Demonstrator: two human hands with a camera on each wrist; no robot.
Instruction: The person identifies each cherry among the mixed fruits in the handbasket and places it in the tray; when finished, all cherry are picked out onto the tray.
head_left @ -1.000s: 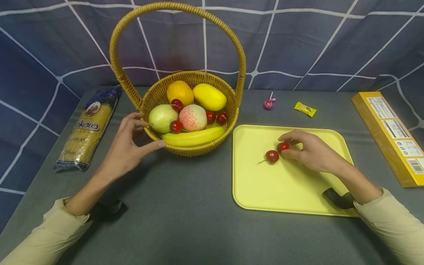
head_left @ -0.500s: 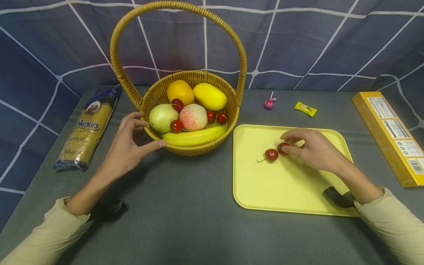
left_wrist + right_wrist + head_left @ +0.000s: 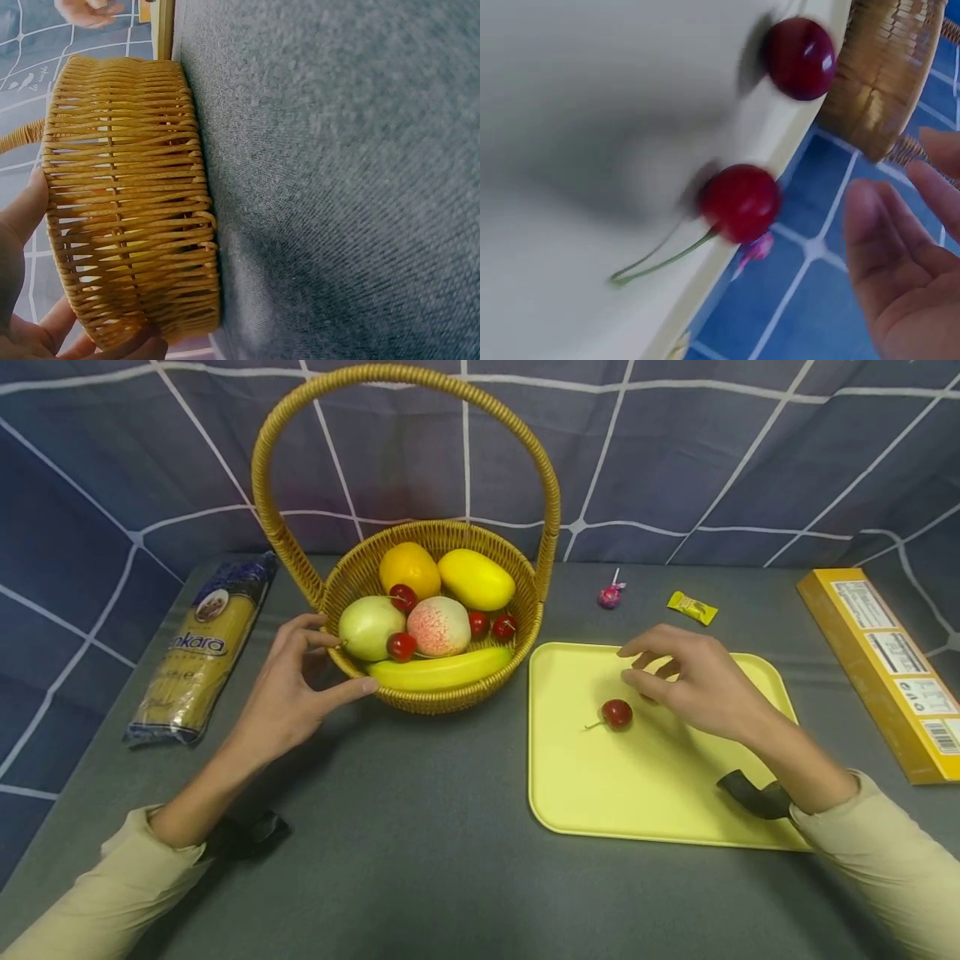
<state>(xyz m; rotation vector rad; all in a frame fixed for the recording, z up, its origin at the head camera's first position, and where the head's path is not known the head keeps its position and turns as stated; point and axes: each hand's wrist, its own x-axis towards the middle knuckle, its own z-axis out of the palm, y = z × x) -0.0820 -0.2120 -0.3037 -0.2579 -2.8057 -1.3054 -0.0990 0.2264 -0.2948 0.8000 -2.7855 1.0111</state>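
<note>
My left hand (image 3: 288, 693) holds the rim of a wicker basket (image 3: 442, 700), thumb on the front edge and fingers at its left side. In the basket lie an orange (image 3: 409, 570), a yellow mango (image 3: 476, 579), a green pear (image 3: 371, 628), a peach (image 3: 439, 627), a banana (image 3: 442, 670) and several cherries (image 3: 402, 647). My right hand (image 3: 701, 685) hovers over a yellow tray (image 3: 600, 785), fingers apart and nothing between them. One cherry (image 3: 617, 714) lies left of it; the right wrist view shows a second stemmed cherry (image 3: 740, 202), hidden by my hand in the head view.
Behind the tray lie a pink lollipop (image 3: 610, 593) and a yellow wrapped candy (image 3: 692, 607). A yellow box (image 3: 885, 677) lies to the right. At the left is a bag of pasta (image 3: 198, 652). A tile-patterned cloth (image 3: 675, 460) hangs behind.
My right hand has come off the second cherry and risen a little up and away from the tray. The left hand stays at the basket rim.
</note>
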